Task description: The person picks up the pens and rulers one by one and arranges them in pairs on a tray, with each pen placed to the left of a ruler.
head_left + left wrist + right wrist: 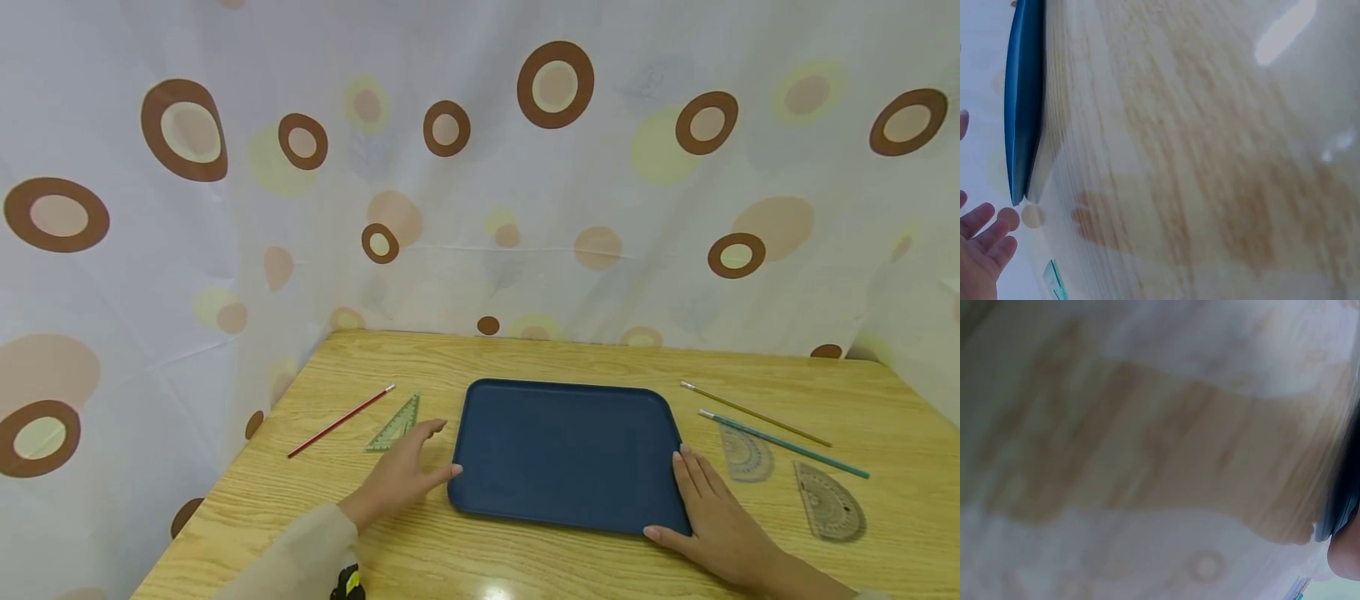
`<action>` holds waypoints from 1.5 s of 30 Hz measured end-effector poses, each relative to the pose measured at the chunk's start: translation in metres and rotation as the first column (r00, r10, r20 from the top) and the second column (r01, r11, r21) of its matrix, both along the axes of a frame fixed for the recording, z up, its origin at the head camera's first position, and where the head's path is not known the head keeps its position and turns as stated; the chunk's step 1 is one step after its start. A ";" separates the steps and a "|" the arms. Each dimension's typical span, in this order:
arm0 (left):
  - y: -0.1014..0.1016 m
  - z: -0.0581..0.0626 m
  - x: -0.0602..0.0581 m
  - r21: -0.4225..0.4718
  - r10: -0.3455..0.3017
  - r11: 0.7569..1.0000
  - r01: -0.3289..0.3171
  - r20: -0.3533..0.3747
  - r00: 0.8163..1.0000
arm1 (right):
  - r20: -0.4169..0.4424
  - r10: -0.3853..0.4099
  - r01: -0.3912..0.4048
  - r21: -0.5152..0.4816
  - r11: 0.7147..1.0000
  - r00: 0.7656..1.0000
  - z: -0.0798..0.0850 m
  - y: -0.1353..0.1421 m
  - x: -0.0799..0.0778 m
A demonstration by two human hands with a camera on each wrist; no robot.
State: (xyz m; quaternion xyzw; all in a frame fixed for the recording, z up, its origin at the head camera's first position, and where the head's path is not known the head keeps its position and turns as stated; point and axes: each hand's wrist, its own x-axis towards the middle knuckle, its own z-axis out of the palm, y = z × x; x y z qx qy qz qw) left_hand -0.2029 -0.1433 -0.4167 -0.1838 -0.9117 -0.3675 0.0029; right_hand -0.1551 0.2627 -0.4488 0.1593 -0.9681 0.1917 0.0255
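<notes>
A dark blue rectangular tray (566, 454) lies flat on the wooden table. My left hand (405, 471) is beside its left edge, fingers spread and holding nothing; in the left wrist view that hand (982, 250) appears apart from the tray (1025, 94). At the lower right corner, my right hand (716, 525) lies with straight fingers against the right edge and thumb by the front edge. Only a fingertip of it (1346, 550) shows in the right wrist view, next to the tray's dark edge (1341, 487).
Left of the tray are a red pencil (341, 421) and a green set square (395, 427). On the right lie a yellow pencil (753, 413), a teal pencil (783, 443), and two clear protractors (746, 454), (828, 502). A patterned curtain (480, 192) hangs behind the table (450, 554).
</notes>
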 end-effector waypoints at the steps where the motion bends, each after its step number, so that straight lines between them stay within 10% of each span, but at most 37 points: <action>1: -0.001 0.000 -0.001 0.006 0.010 1.000 -0.010 -0.003 1.000 | -0.001 0.002 -0.002 -0.002 1.000 1.000 0.000 0.000 0.000; 45: -0.032 0.006 -0.020 0.037 0.216 0.976 -0.214 -0.070 0.974 | -0.013 0.001 -0.001 0.010 1.000 1.000 0.000 -0.001 0.000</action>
